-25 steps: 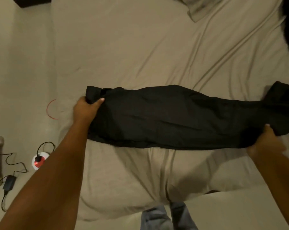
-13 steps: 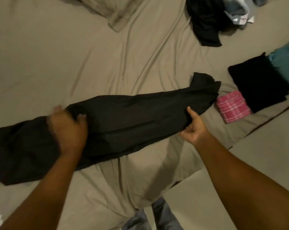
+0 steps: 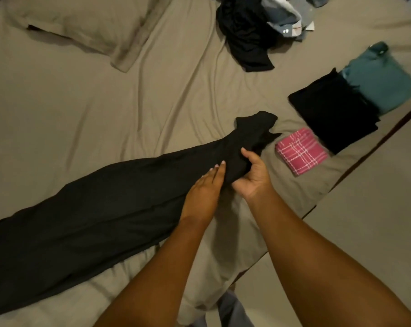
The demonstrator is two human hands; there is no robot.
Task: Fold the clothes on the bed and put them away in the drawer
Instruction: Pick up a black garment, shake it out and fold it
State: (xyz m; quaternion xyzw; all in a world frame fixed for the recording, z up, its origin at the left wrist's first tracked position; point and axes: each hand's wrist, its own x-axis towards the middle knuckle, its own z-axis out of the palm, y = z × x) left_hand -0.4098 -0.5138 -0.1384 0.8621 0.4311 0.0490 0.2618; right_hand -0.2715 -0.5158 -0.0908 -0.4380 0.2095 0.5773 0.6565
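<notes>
Folding black trousers (image 3: 100, 208) on the bed (image 3: 81, 109): right hand (image 3: 251, 178) grips the narrow end, left hand (image 3: 203, 192) flat on cloth just beside it. Best carry the gripped end over toward the far wide end, edges aligned, left hand pinning.

The sheet (image 3: 81, 114) is a flat taupe all over, no print, and the pillow (image 3: 86, 24) wears the same taupe. The long garment (image 3: 105, 208) lying across it is plain black. The small folded cloth (image 3: 301, 153) is hot pink, crossed with a plaid of thin white lines. The folded piece (image 3: 334, 109) next to it is solid black, and the bundle (image 3: 379, 79) beyond a dull teal. The loose heap (image 3: 244, 31) mixes black with faded grey-blue and a bit of white. The floor (image 3: 376, 208) is pale beige, and the trouser legs (image 3: 230, 310) are a washed blue-grey.
</notes>
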